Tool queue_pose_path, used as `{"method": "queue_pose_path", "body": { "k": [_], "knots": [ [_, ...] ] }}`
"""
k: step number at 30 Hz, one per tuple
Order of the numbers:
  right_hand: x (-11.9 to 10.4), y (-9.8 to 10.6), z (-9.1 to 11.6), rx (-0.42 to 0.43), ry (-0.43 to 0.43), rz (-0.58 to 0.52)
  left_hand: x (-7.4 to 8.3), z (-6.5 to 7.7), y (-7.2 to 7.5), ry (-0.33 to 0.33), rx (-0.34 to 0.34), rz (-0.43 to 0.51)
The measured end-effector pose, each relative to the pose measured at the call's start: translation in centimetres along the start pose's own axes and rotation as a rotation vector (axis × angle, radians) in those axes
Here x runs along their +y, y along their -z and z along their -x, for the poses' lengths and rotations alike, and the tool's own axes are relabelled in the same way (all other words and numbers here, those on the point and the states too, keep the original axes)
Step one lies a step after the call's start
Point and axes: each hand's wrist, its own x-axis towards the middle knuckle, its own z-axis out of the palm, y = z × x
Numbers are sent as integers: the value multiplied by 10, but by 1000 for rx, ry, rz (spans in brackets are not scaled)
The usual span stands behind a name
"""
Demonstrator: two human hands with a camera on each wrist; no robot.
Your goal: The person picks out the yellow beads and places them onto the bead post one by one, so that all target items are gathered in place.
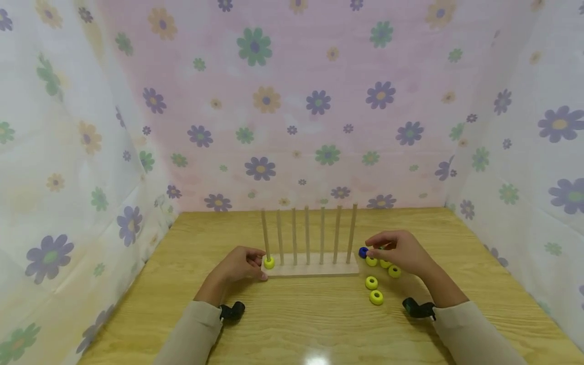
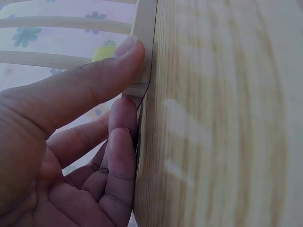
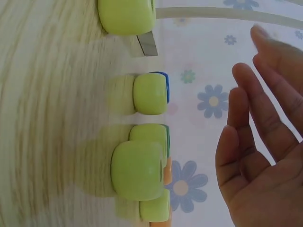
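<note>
At the left end of the wooden base [image 1: 315,269], the left hand [image 1: 238,264] grips the corner, its thumb on the near edge, probably to steady it; where the far fingertips rest is hard to make out. One yellow ring [image 1: 269,263] sits at the foot of the leftmost peg [image 1: 265,230], partly covered by the thumb in the left wrist view. Six bare pegs [image 1: 294,238] stand to its right. Beyond the base's right end lie loose rings, likely grouped there for easy reach: a blue ring [image 1: 363,252] on the far left, with loose yellow rings [image 1: 376,299] to the right and nearer. Above the far ones hovers the right hand [image 1: 403,251], fingers loosely bent, holding nothing. It hides part of the cluster; the right wrist view shows slivers of a green ring [image 3: 167,137] and orange rings [image 3: 167,172] behind yellow ones, too covered to count.
</note>
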Motion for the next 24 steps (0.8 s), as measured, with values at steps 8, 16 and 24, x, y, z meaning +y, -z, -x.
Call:
{"method": "queue_pose_path", "body": {
  "k": [8,16,24],
  "knots": [
    [12,4,0,-21,-28,-21,2,-2,2,2,5,8],
    [24,7,3,-49,-61,-4,0,-2,0,7,7,-1],
    [34,13,5,-78,-70,-14,1,0,-1,-6,-1,-7]
  ]
}}
